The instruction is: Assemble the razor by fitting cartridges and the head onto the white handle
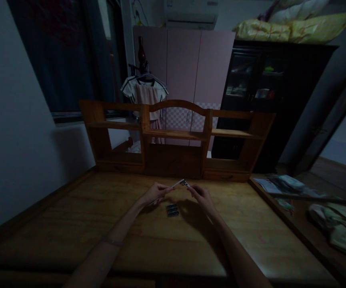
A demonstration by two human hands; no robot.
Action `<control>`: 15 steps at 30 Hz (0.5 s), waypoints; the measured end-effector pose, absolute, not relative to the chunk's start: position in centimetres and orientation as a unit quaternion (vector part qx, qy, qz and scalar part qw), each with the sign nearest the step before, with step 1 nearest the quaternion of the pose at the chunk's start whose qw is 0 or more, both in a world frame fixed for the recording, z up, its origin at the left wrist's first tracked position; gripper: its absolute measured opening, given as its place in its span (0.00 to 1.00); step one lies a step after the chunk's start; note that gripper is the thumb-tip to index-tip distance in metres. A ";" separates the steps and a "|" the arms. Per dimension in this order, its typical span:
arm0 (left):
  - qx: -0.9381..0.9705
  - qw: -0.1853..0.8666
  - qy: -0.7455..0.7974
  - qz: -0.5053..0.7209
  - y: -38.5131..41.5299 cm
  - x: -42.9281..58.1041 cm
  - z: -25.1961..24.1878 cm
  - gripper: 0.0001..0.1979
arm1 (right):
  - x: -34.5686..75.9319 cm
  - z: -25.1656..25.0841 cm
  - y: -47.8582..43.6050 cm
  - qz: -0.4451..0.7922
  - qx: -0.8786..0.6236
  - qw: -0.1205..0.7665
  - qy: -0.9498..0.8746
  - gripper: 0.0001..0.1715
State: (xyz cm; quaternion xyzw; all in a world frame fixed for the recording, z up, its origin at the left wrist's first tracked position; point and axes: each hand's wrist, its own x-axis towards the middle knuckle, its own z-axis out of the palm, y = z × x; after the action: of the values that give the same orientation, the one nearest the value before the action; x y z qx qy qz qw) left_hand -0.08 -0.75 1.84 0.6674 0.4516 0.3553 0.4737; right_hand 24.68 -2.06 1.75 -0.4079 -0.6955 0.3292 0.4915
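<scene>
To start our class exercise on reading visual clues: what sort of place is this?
Probably a bedroom or similar room in a home: clothes hang on a hanger in front of a pink wardrobe, beyond a wooden desk with built-in shelves.

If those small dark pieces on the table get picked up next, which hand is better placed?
Probably the left hand: it is nearer the small dark pieces, while the right hand sits farther off. Neither is free, though: the left holds a thin pale stick, the right a small shiny tool.
</scene>
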 end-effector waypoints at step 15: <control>0.646 0.552 0.427 0.310 -1.1 0.5 1.8 0.33 | 24.6 1.6 -2.0 0.297 -0.420 0.486 -0.706 0.24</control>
State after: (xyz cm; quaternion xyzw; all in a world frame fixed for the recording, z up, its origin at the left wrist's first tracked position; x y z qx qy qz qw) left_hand 0.46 -1.06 1.81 0.6455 0.4267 0.3101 0.5524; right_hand 24.64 -1.99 1.60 -0.4198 -0.7064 0.2975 0.4861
